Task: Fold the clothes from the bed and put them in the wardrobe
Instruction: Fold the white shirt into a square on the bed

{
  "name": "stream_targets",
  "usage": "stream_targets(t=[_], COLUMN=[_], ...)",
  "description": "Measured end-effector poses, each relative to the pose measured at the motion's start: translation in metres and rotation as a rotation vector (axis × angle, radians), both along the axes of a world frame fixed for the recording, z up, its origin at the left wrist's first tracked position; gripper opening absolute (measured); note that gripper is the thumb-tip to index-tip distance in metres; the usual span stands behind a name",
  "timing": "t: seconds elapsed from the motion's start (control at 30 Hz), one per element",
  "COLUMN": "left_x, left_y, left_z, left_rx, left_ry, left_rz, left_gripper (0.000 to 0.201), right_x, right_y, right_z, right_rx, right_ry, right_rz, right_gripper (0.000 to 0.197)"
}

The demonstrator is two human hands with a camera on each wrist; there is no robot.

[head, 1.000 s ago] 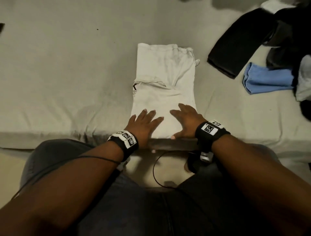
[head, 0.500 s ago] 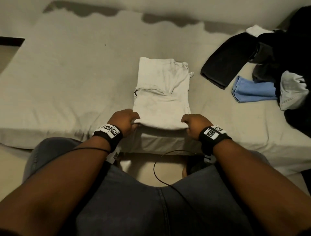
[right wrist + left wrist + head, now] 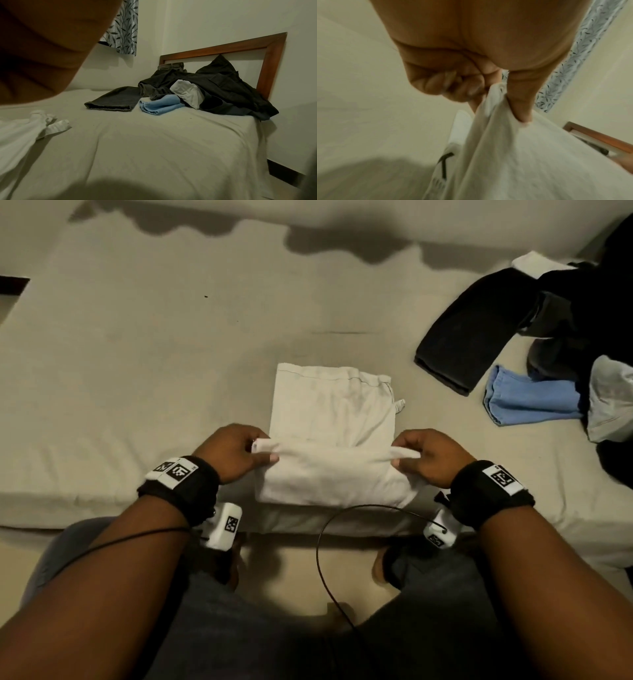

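A white garment (image 3: 330, 419) lay partly folded near the front edge of the bed (image 3: 137, 371), its far end flat on the sheet and its near end lifted and turned back toward the middle. The left hand (image 3: 233, 451) pinched the left corner of that raised edge between thumb and forefinger; in the left wrist view the thumb pressed into the cloth (image 3: 513, 155) while the other fingers (image 3: 447, 83) curled into the palm. The right hand (image 3: 430, 457) pinched the right corner in the same way, thumb below and fingers curled over the fabric; the right wrist view showed only the edge of the palm (image 3: 42, 47), so the grip could not be told from there. A black mark showed on the garment's underlayer in the left wrist view. Both wrists wore black bands (image 3: 181, 484) with printed square tags, and a thin black cable (image 3: 322, 542) looped between the knees. At the right end of the bed, well apart from the white piece, sat a heap of dark clothes (image 3: 214, 86) against a wooden headboard (image 3: 271, 56), with a dark trouser leg (image 3: 469, 333) stretched out, a blue cloth (image 3: 527, 398) just beside it, and a pale grey piece (image 3: 187, 93) touching the blue one. A leaf-patterned curtain (image 3: 123, 27) hung on the wall behind.
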State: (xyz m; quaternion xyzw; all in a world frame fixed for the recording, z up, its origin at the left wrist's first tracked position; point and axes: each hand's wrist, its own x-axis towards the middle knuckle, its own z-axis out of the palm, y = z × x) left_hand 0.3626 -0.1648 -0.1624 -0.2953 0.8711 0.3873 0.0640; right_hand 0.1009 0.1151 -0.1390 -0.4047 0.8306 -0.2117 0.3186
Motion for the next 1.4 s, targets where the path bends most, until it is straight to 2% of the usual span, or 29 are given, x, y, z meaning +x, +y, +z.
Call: stream_targets(t=[0.17, 0.37, 0.43, 0.47, 0.53, 0.6, 0.67, 0.73, 0.83, 0.87, 0.9, 0.97, 1.07, 1.23, 1.37, 1.4], left_x=[-0.078, -0.140, -0.154, -0.158, -0.163, -0.158, -0.149, -0.137, -0.113, -0.104, -0.097, -0.083, -0.066, -0.021, 0.017, 0.021], left_y=[-0.038, -0.071, -0.080, -0.084, -0.086, -0.081, -0.070, -0.059, -0.039, -0.029, -0.019, -0.001, 0.008, 0.013, 0.041, 0.045], left_z=[-0.010, -0.036, -0.044, -0.048, -0.052, -0.052, -0.052, -0.053, -0.058, -0.058, -0.060, -0.061, -0.054, -0.032, -0.040, -0.045], left_rx=[0.091, 0.220, 0.386, 0.449, 0.465, 0.389, 0.279, 0.172, 0.093, 0.115, 0.146, 0.181, 0.125, 0.168, 0.257, 0.270], left_ry=[0.287, 0.399, 0.451, 0.453, 0.370, 0.260, 0.155, 0.038, -0.137, -0.165, -0.163, -0.098, 0.004, -0.025, -0.180, -0.181], left_rz=[0.345, 0.599, 0.664, 0.677, 0.666, 0.646, 0.561, 0.468, 0.458, 0.463, 0.473, 0.509, 0.515, 0.488, 0.366, 0.369], left_gripper=[0.015, 0.013, 0.026, 0.037, 0.055, 0.060, 0.055, 0.053, 0.069, 0.074, 0.075, 0.060, 0.029, 0.034, 0.026, 0.029], right_x=[-0.052, -0.121, -0.133, -0.137, -0.140, -0.134, -0.121, -0.102, -0.060, -0.044, -0.031, -0.010, 0.005, 0.017, 0.043, 0.048], right_y=[-0.053, -0.132, -0.150, -0.154, -0.154, -0.145, -0.128, -0.107, -0.079, -0.073, -0.070, -0.065, -0.056, -0.013, 0.009, 0.010], right_z=[-0.012, -0.027, -0.038, -0.045, -0.058, -0.065, -0.062, -0.057, -0.058, -0.061, -0.065, -0.070, -0.064, -0.052, -0.066, -0.071], right_rx=[-0.101, -0.016, 0.026, 0.023, -0.033, -0.088, -0.131, -0.110, 0.004, 0.017, 0.039, 0.094, 0.043, 0.031, 0.140, 0.161], right_ry=[0.229, 0.282, 0.291, 0.296, 0.243, 0.217, 0.194, 0.097, -0.236, -0.330, -0.349, -0.253, -0.119, -0.031, -0.014, -0.025], right_rz=[-0.120, -0.178, -0.204, -0.230, -0.331, -0.446, -0.547, -0.649, -0.755, -0.762, -0.706, -0.571, -0.625, -0.619, -0.582, -0.579], right_gripper=[0.005, 0.008, 0.013, 0.022, 0.051, 0.065, 0.070, 0.074, 0.074, 0.068, 0.063, 0.060, 0.053, 0.044, 0.052, 0.054])
